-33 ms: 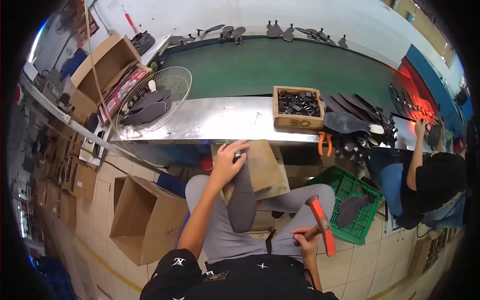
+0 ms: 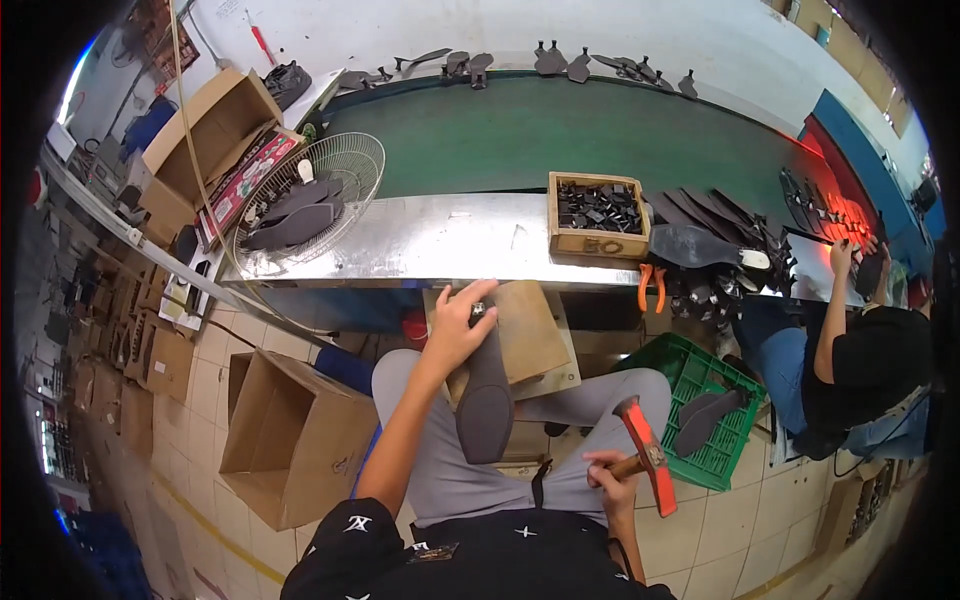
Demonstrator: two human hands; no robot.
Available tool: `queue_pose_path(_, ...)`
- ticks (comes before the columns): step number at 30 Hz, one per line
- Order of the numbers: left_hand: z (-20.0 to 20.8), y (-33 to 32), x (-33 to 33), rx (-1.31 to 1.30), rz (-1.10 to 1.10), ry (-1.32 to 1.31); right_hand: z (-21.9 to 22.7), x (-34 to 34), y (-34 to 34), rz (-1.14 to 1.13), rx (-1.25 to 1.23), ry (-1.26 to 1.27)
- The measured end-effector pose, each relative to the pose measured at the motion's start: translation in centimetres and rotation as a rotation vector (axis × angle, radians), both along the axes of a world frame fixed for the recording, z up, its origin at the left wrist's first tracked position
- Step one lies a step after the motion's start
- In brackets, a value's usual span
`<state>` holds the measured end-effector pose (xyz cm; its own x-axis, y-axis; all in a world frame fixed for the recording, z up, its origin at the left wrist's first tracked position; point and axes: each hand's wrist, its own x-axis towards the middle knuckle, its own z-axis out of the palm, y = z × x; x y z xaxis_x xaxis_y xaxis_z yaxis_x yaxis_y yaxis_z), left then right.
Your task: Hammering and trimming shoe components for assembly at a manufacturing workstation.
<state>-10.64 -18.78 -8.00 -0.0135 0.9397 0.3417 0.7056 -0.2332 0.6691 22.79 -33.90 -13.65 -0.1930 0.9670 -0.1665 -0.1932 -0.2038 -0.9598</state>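
Observation:
My left hand (image 2: 460,325) is closed round the narrow heel end of a dark grey shoe sole (image 2: 485,410), at the edge of a wooden block (image 2: 528,335). A small dark piece shows between the fingers; part of the heel end is hidden under them. The sole's broad end reaches toward me over my lap. My right hand (image 2: 612,475) grips the wooden handle of a hammer (image 2: 650,458) with a red-orange head, held above my thigh, apart from the sole.
A wooden box (image 2: 598,245) of small black heel pieces stands on the metal bench edge (image 2: 450,240). Orange-handled pliers (image 2: 651,288) hang beside it. A green crate (image 2: 715,470) sits right, a cardboard box (image 2: 300,450) left, a wire basket (image 2: 365,165) far left. Another person (image 2: 865,360) works at right.
The hammer head has shifted very slightly to the right. My left hand and the sole look the same.

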Motion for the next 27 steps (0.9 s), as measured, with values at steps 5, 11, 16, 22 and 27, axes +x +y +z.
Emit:
queue_pose_path(5, 3.3, 1.7, 1.8, 0.184, 0.112, -0.368, 3.0, 0.5, 0.4, -0.128, 0.086, 0.067)
queue_pose_path(11, 6.4, 17.9, 7.5, 0.241, -0.186, 0.213, 5.1, 2.2, 1.6, -0.199, 0.180, 0.060)
queue_pose_path(16, 3.7, 27.3, 12.1, 0.118, -0.410, 0.367, 4.9, 3.0, 1.8, -0.333, 0.192, 0.022)
queue_pose_path(22, 4.1, 27.4, 11.1, 0.233, -0.355, 0.217, 3.3, 3.9, 1.4, -0.382, 0.216, -0.175)
queue_pose_path(27, 8.3, 18.6, 10.0, 0.029, -0.214, -0.301, 5.8, 3.3, 3.3, -0.338, 0.197, -0.121)
